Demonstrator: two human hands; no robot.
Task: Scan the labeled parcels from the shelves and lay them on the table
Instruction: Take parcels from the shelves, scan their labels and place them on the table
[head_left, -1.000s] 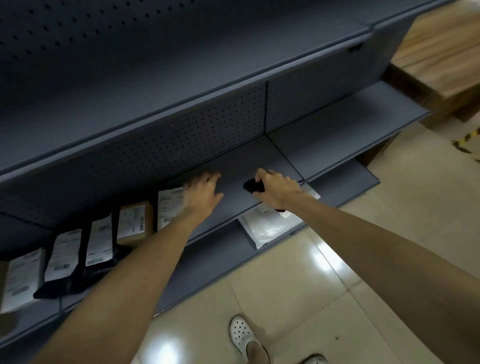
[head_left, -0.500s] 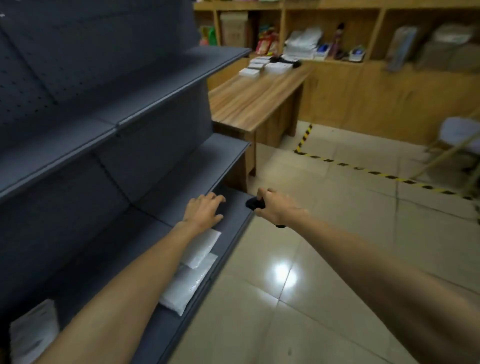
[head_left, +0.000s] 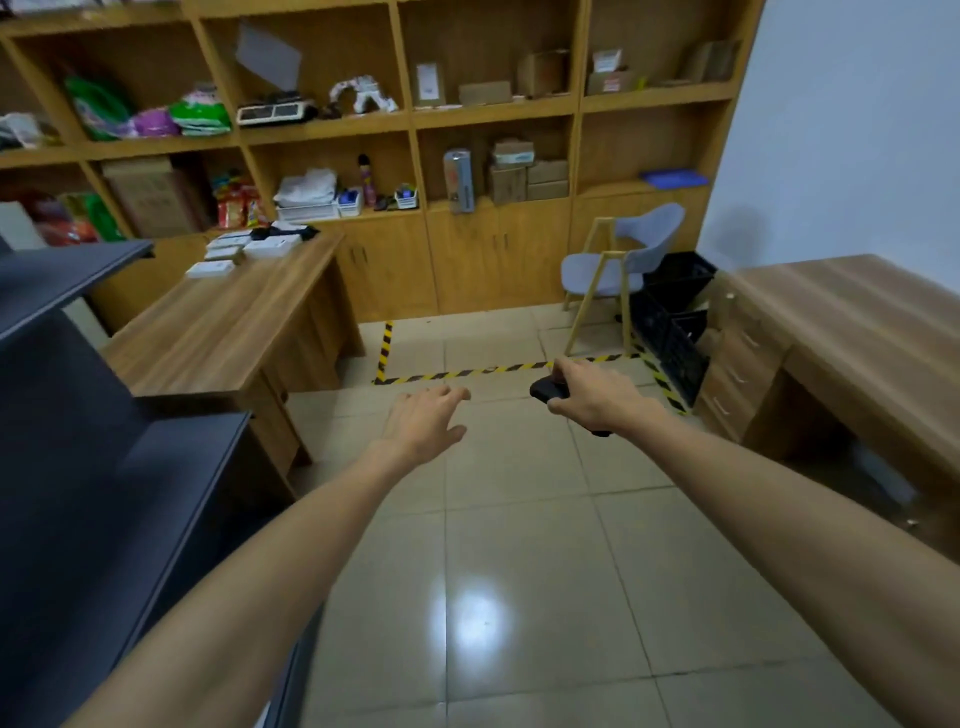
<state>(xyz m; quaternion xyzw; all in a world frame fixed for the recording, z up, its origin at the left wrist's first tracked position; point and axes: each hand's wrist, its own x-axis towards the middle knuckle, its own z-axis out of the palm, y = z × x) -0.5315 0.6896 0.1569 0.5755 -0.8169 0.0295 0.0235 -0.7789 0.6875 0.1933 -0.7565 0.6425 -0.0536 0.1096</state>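
My right hand (head_left: 587, 397) grips a black handheld scanner (head_left: 548, 388), held out over the tiled floor. My left hand (head_left: 426, 421) is stretched forward beside it with straight fingers and holds nothing. The dark grey shelving (head_left: 78, 467) runs along the left edge; no parcels on it show in this view. A wooden table (head_left: 223, 322) stands ahead on the left, with several white labeled parcels (head_left: 244, 249) lying at its far end. Both hands are well short of the table.
A second wooden desk (head_left: 852, 332) with drawers stands at the right. Black crates (head_left: 675, 312) and a grey chair (head_left: 623, 260) sit beyond it. Wooden wall shelves (head_left: 415, 119) hold boxes and bags. Yellow-black tape (head_left: 493, 370) marks the floor between the two tables.
The view has swung right, away from the grey shelves and their parcels, to face the room. My left hand has left the shelf and now hangs in the air; the scanner stays in my right hand.
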